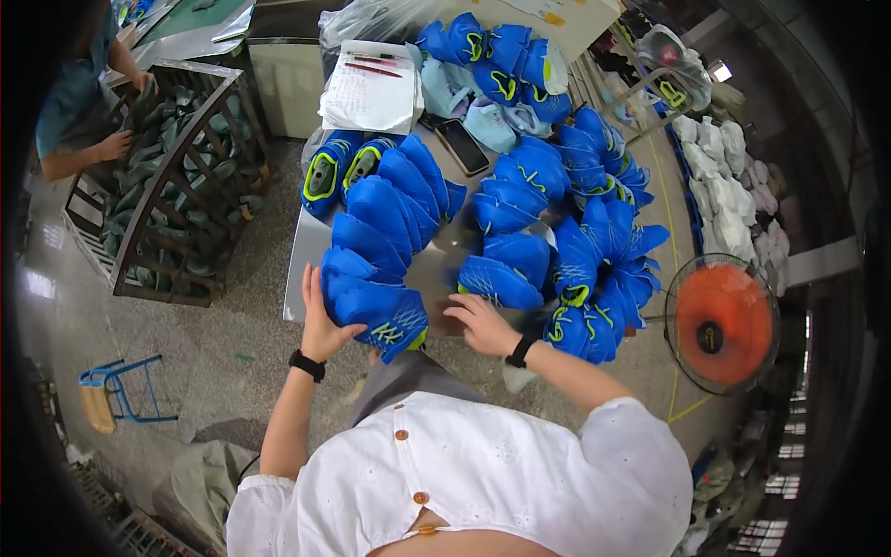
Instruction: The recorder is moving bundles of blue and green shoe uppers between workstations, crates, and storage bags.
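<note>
A curved row of nested blue shoe uppers (379,221) lies on the metal table (304,255) in front of me. My left hand (323,320) cups the near left end of this row, fingers along its side and thumb against the lowest upper (394,320), which shows yellow-green trim. My right hand (484,325) rests at the table's near edge with its fingers apart and nothing held. Just beyond it sits a shorter stack of blue uppers (510,269). More blue uppers (603,241) cluster to the right.
A pair of blue shoes (334,172), written paper sheets (367,97) with pens and a phone (461,147) lie farther back. An orange fan (724,320) stands at right. On the left are a slatted cart (153,232) of dark green pieces, another person (74,121) and a stool (121,390).
</note>
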A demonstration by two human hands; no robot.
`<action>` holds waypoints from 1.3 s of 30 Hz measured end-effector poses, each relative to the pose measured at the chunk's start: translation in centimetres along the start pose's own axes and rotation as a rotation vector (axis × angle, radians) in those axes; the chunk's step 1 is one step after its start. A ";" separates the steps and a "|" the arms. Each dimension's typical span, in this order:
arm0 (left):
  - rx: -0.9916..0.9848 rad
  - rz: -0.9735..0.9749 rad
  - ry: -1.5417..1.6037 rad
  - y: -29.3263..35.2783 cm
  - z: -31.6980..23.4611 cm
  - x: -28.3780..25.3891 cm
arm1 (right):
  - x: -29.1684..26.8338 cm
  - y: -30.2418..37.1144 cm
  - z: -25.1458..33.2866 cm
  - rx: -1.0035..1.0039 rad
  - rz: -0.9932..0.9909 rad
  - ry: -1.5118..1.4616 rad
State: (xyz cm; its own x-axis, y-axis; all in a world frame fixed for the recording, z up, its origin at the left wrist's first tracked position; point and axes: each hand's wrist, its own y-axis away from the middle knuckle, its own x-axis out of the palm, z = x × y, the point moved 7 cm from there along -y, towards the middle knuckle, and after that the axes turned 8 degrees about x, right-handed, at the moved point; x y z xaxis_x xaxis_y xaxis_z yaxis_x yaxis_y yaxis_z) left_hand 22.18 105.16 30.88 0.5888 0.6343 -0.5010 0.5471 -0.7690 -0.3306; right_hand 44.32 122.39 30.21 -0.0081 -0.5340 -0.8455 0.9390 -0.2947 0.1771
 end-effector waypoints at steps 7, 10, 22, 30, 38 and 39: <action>-0.358 0.091 0.642 1.3 4.0 3.7 | -10.5 -11.7 1.6 0.283 -0.787 -0.155; -0.412 0.155 0.637 0.5 3.7 3.5 | -10.4 -17.4 -1.0 0.593 -0.645 0.016; -0.105 0.256 0.729 -7.1 3.4 -5.2 | -14.5 -12.8 8.6 0.393 -1.085 -0.556; -0.004 0.148 0.806 -15.0 11.4 -27.4 | -13.2 -29.4 25.0 0.204 -1.098 -0.629; 0.068 0.064 0.445 -16.0 18.7 -39.5 | -10.4 -42.3 33.5 0.095 -0.921 -0.671; 0.089 0.043 0.351 -17.6 18.9 -40.3 | -11.8 -44.0 34.0 0.046 -0.902 -0.696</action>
State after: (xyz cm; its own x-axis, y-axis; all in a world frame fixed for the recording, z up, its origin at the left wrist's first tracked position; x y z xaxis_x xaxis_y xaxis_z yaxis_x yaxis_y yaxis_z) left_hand -22.45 91.59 41.79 0.7871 0.5778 -0.2158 0.4725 -0.7898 -0.3912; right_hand -8.61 114.70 49.53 -0.8764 -0.4319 -0.2133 0.4804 -0.8153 -0.3233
